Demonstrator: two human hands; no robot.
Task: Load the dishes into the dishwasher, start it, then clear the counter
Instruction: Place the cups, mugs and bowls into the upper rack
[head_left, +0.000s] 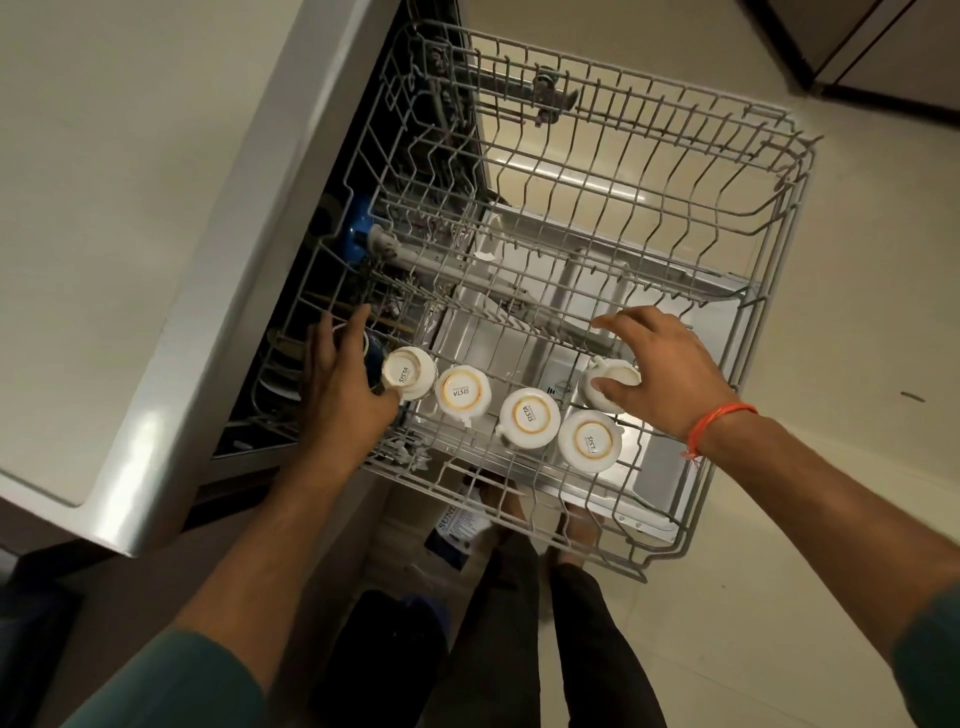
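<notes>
**A:** Cups first: five white ceramic ones sit upside down along the near edge of the pulled-out upper rack (727, 322). Nearest you is the cup (590, 441) at the right end of the row, base up with its stamp showing.

**B:** How will they handle?

**A:** Light but brittle, I'd say, and a glazed surface will be slick if wet. Take each around the side wall or by its small handle, not by the base ring. Set them down gently; ceramic on coated wire tends to skid, and two knocking together could chip.

**B:** And your hands?

**A:** Your right hand (660, 369), the one with the orange thread at the wrist, rests over the fifth cup (605, 382), just beyond that near one; thumb on its side, fingers spread and fairly straight, not closed around it. Your left hand (345, 384) reaches in at the left end, thumb touching the leftmost cup (409, 373), fingers curled around a dark blue cup (371, 358) that is mostly hidden behind the hand.

**B:** Farther back?

**A:** Bare tines across the middle and far rack, so plenty of room. Below it, at the left, plates (278, 387) stand in the lower rack, partly in shadow.
</notes>
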